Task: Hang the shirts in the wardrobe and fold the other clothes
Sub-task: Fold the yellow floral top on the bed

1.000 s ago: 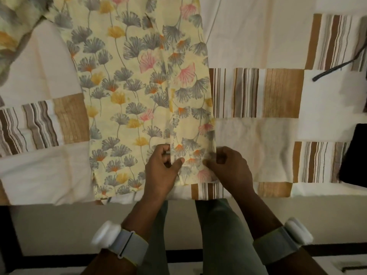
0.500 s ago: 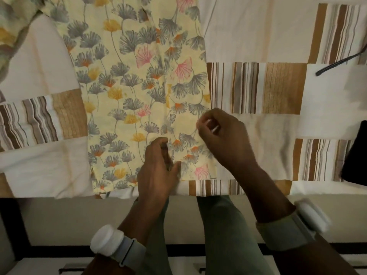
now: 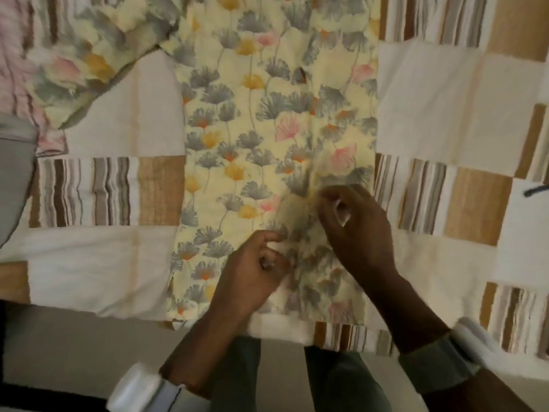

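A pale yellow shirt (image 3: 267,120) printed with grey, pink and orange fan-shaped flowers lies flat on the bed, its hem at the near edge. Its left sleeve (image 3: 89,63) spreads out at the upper left. My left hand (image 3: 252,275) pinches the front placket low on the shirt. My right hand (image 3: 353,227) sits just above and to the right, fingers curled and pinching the placket edge. The picture is blurred, so any button is too small to make out.
The bed is covered by a patchwork spread (image 3: 430,108) of cream, tan and striped squares. A pink garment (image 3: 17,55) lies at the far left. The tip of a dark hanger (image 3: 534,191) shows at the right edge. My legs stand against the bed's near edge.
Both hands have moved up the shirt front from the hem. The right hand rose first, and the left followed. The view has shifted left and closer.
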### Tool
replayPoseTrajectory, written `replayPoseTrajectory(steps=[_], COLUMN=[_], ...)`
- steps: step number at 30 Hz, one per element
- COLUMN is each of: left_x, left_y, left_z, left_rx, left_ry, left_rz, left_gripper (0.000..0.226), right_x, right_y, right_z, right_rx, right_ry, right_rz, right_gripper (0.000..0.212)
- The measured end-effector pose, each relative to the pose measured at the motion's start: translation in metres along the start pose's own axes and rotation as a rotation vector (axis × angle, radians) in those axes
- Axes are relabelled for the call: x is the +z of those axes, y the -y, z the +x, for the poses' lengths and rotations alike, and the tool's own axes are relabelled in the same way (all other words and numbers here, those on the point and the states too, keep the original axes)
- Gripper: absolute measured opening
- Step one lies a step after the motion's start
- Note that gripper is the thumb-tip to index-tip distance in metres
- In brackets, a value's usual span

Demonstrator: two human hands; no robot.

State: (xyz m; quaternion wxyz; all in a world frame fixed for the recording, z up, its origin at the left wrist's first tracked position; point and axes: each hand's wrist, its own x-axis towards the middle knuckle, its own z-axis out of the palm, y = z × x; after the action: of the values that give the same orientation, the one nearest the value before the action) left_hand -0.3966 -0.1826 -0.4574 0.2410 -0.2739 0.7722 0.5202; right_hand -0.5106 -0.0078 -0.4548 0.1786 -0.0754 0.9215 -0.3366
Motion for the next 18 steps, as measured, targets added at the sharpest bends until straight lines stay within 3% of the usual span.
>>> replayPoseTrajectory(steps=[3,5,11,14,18], left_x=[-0.070,-0.119,-0.261,-0.308,-0.359], left_y=[-0.008,-0.019,-0.035,-0.040,-0.023], left_z=[0.040,0.072,0.171,0.196,0.223], left_rx=[0.129,0.216,0.476,0.402,0.186], left_ry=[-0.302,-0.426,-0.660,-0.620,-0.398], left_rz=[-0.004,-0.010,0.259,0.416,0.466], left_gripper=[0.010,0.010,0.024,0.035,0.052], right_x=[-0.001,0.005,0.070,0.104,0.129], right_y=[0.018,0.035,0.117,0.120,0.114], right_z=[0.071,0.120,0.221,0.238,0.244], right_rx=[-0.137,-0.177,-0.355,-0.388,-0.378], right_ry=[-0.164,-0.210,-0.096,0.016,-0.031], right_rz=[-0.086,-0.173,-0.327,-0.403,-0.561], right_gripper=[0.039,0.051,0.071,0.074,0.079])
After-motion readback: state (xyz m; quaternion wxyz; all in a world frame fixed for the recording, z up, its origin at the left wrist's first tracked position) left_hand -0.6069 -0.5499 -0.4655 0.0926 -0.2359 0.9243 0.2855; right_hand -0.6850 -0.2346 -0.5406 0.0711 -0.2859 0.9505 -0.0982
